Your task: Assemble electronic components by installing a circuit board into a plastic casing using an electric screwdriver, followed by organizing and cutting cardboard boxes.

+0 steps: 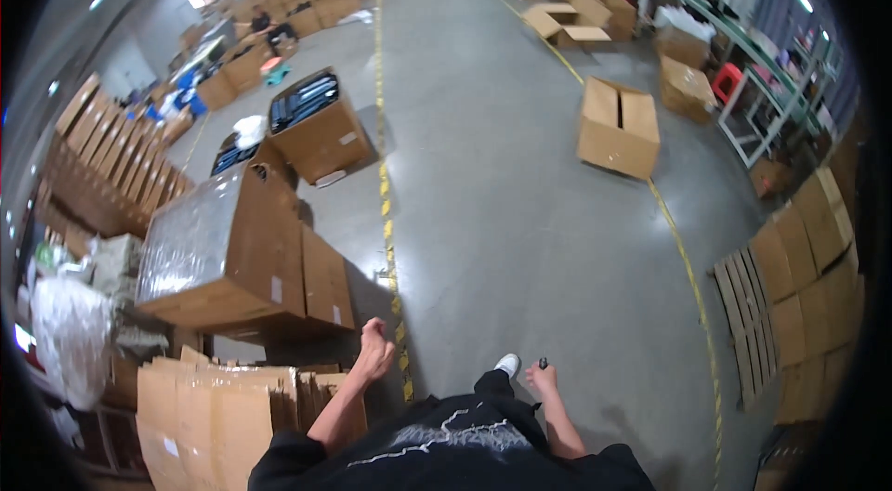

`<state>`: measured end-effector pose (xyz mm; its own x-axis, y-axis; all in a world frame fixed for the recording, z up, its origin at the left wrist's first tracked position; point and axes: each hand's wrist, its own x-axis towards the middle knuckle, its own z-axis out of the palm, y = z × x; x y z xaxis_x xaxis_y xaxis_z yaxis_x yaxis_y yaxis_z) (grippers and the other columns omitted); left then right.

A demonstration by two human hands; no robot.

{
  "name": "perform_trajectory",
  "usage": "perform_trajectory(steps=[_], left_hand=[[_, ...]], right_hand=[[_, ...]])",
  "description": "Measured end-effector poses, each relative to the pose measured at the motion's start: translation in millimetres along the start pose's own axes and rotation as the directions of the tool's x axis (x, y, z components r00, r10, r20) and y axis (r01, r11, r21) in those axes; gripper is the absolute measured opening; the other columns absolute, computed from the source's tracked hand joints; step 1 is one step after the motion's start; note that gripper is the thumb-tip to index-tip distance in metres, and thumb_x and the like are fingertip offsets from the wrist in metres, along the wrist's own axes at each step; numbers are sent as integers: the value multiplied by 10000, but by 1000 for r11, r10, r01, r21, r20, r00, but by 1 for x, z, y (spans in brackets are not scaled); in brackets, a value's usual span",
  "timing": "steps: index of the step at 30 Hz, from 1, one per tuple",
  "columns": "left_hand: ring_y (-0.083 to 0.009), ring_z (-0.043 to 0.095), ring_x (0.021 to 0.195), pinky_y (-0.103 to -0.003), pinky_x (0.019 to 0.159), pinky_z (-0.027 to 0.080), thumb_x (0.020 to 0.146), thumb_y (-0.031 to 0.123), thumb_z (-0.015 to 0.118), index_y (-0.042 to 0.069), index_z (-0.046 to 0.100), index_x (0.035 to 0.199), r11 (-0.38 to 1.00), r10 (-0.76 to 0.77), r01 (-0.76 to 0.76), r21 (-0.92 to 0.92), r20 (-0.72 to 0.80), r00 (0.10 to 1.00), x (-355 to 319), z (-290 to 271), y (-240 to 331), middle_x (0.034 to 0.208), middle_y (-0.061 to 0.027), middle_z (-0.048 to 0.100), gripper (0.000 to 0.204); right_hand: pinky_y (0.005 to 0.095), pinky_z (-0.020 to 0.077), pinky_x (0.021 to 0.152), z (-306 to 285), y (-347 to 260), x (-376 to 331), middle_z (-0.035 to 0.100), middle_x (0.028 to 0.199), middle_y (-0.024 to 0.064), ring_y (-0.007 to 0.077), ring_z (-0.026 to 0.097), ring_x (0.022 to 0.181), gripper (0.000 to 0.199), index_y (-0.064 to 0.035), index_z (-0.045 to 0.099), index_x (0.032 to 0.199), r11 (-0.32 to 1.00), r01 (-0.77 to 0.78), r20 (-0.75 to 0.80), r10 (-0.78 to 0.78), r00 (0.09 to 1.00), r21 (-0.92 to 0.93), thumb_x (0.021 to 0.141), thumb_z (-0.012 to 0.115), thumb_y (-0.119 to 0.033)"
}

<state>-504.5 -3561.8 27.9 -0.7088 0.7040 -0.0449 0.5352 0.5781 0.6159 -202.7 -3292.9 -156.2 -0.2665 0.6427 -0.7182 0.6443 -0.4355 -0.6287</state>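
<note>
My left hand (pixel 373 353) hangs over the left yellow floor line, close to the corner of a large cardboard carton. Its fingers are curled in, and nothing shows in them. In front of my body on the right, my right hand (pixel 544 381) is closed around a small dark object (pixel 544 363); only its end sticks out, so its kind is unclear. One white shoe (pixel 507 364) shows on the grey floor between the hands. Below my left forearm stand flattened cardboard sheets (pixel 209 417), upright in a bundle.
Film-wrapped cartons (pixel 251 240) stand at left, with an open carton of dark items (pixel 321 133) beyond. Along the right line are a lone carton (pixel 618 129) and an open box (pixel 569 25). A wooden pallet (pixel 746 328) leans by stacked cartons (pixel 808 277). People sit farther back.
</note>
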Motion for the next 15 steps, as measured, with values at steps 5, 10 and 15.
perform_trajectory(steps=[5, 10, 15], left_hand=[[-167, 438, 654, -328, 599, 422, 844, 104, 453, 7, 388, 1060, 903, -153, 314, -293, 465, 872, 121, 119, -59, 758, -38, 411, 246], [-187, 586, 725, -413, 532, 455, 774, 214, 528, 78, 615, 912, 818, -317, 572, 51, 870, 377, 123, 181, -163, 915, -72, 638, 213], [-211, 604, 720, -424, 533, 462, 803, 323, 531, 102, 639, 911, 271, 64, 909, -317, 948, 311, 255, 319, -150, 819, -50, 636, 269]], right_hand=[[290, 505, 552, -48, -79, 48, 681, 886, 103, 155, 642, 698, 259, -33, 516, 1076, 977, 6, -70, 9, 998, 213, 871, 511, -192], [286, 514, 698, -53, -204, 110, 667, 1003, 105, 172, 648, 818, 372, -31, 497, 1205, 922, 12, 159, -79, 984, 386, 885, 529, -217], [292, 515, 698, -80, -288, 204, 672, 999, 89, 156, 648, 817, 336, -45, 527, 1181, 918, -25, 175, -49, 983, 396, 897, 521, -226]])
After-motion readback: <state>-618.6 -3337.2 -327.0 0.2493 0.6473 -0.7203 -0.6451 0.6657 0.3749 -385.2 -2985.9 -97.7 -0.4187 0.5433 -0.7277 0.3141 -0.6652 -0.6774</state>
